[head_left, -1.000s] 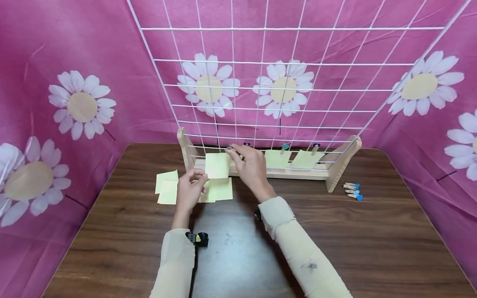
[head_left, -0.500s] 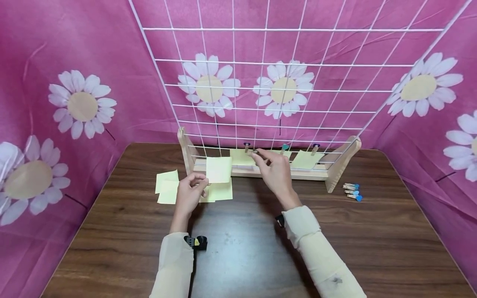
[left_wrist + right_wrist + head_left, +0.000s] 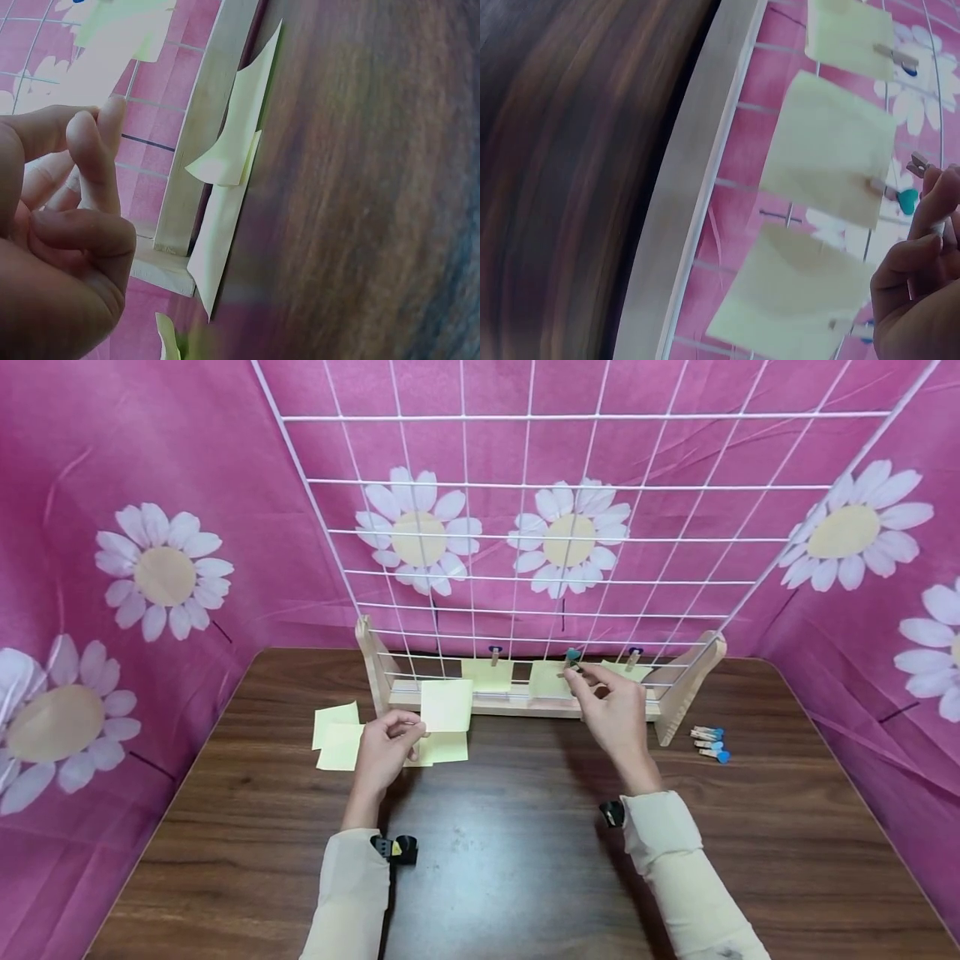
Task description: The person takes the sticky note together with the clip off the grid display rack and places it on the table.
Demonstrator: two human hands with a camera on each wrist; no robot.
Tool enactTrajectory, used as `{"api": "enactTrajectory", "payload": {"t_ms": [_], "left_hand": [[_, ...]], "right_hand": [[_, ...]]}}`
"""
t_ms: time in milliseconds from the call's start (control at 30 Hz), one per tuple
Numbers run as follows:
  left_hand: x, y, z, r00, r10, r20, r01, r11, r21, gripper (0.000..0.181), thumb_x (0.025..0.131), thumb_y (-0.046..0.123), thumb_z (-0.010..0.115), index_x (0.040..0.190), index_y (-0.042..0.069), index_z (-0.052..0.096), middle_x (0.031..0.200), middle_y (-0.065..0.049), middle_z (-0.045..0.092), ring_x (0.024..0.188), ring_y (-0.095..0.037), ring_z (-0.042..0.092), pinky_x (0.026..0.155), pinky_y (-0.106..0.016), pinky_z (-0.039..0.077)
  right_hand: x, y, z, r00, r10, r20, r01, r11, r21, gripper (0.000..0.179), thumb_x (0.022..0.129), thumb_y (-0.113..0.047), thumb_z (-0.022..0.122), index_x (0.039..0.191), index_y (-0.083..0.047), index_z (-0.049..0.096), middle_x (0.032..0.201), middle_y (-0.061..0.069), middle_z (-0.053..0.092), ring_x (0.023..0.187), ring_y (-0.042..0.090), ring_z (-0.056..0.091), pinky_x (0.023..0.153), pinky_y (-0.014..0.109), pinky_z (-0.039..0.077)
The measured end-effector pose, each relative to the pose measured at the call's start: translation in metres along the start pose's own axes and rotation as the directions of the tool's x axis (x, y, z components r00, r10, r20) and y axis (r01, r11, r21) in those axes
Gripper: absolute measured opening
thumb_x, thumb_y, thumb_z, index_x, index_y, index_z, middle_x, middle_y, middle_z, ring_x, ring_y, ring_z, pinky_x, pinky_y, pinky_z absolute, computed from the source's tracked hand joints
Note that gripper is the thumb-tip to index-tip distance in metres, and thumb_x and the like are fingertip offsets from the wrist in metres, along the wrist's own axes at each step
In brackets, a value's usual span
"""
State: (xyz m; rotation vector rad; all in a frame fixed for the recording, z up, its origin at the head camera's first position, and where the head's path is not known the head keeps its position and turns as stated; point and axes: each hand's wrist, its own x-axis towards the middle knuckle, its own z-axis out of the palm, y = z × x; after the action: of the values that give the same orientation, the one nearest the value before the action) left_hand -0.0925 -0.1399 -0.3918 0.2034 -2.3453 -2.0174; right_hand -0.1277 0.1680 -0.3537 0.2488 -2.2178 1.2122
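Yellow note [image 3: 446, 706] in the left hand [image 3: 384, 750], clothespin [image 3: 917, 165] in the right hand [image 3: 615, 714]

The right wrist view shows what the head view hardly does: a small wooden clothespin between the right thumb and forefinger, which are closed together on it. That view also shows the clipped notes [image 3: 829, 150] in full, while from the head the right hand covers part of the row. Only the head view shows the loose clothespins [image 3: 708, 745] on the table [image 3: 480, 893], right of the wire rack [image 3: 562, 417].

Three notes are clipped to the rack, each by one pin; the middle pin has a green heart [image 3: 907, 201], the other two dark blue ends. Two overlapping notes [image 3: 337, 747] lie left of the left hand; more lie beside and under it, partly hidden. The loose pins are too small and close to count surely.

The held note is square, pale yellow and blank on the side facing the head camera. The left thumb and forefinger pinch its lower left corner. It stands up in front of the rack's wooden base [image 3: 525, 711], over the notes on the table.
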Motion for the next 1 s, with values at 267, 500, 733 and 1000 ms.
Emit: {"api": "enactTrajectory", "payload": {"t_ms": [267,500,733,1000], "left_hand": [[0.007,-0.012,0.005,1.0,0.019,0.018,-0.019,1.0,-0.013,0.013,0.093,0.004,0.07,0.1,-0.007,0.068,0.09,-0.024,0.073,0.053,-0.02,0.056,0.052,-0.022,0.045],[0.008,-0.011,0.009,0.999,0.012,0.033,-0.012,1.0,-0.003,0.009,0.092,0.003,0.07,0.097,-0.004,0.069,0.085,-0.018,0.074,0.052,-0.02,0.054,0.051,-0.022,0.044],[0.004,-0.013,0.009,0.999,-0.011,0.044,0.009,0.999,0.031,0.01,0.092,0.004,0.071,0.099,-0.003,0.07,0.084,-0.014,0.075,0.05,-0.017,0.055,0.051,-0.025,0.045],[0.001,-0.018,0.012,0.998,-0.006,0.059,0.002,0.998,0.06,0.01,0.093,0.005,0.071,0.099,-0.003,0.07,0.087,-0.017,0.075,0.049,-0.014,0.055,0.049,-0.023,0.042]], "right_hand": [[-0.003,0.01,-0.021,0.996,0.091,-0.024,-0.092,0.996,-0.014,0.026,0.091,-0.013,0.077,0.107,0.007,0.075,0.079,0.019,0.073,0.047,-0.008,0.052,0.044,0.011,0.039],[-0.006,0.019,-0.04,0.985,0.166,-0.041,-0.166,0.986,0.001,0.027,0.093,-0.015,0.075,0.111,0.005,0.075,0.078,0.015,0.071,0.039,-0.002,0.052,0.038,0.016,0.036],[-0.013,0.027,-0.057,0.959,0.273,-0.074,-0.272,0.962,0.022,0.031,0.092,-0.02,0.076,0.114,0.002,0.075,0.071,-0.015,0.065,0.039,0.002,0.055,0.038,0.017,0.037],[-0.022,0.042,-0.07,0.922,0.377,-0.088,-0.368,0.924,0.103,0.032,0.094,-0.016,0.073,0.115,0.006,0.072,0.066,-0.025,0.063,0.039,0.001,0.053,0.04,0.015,0.04]]}}
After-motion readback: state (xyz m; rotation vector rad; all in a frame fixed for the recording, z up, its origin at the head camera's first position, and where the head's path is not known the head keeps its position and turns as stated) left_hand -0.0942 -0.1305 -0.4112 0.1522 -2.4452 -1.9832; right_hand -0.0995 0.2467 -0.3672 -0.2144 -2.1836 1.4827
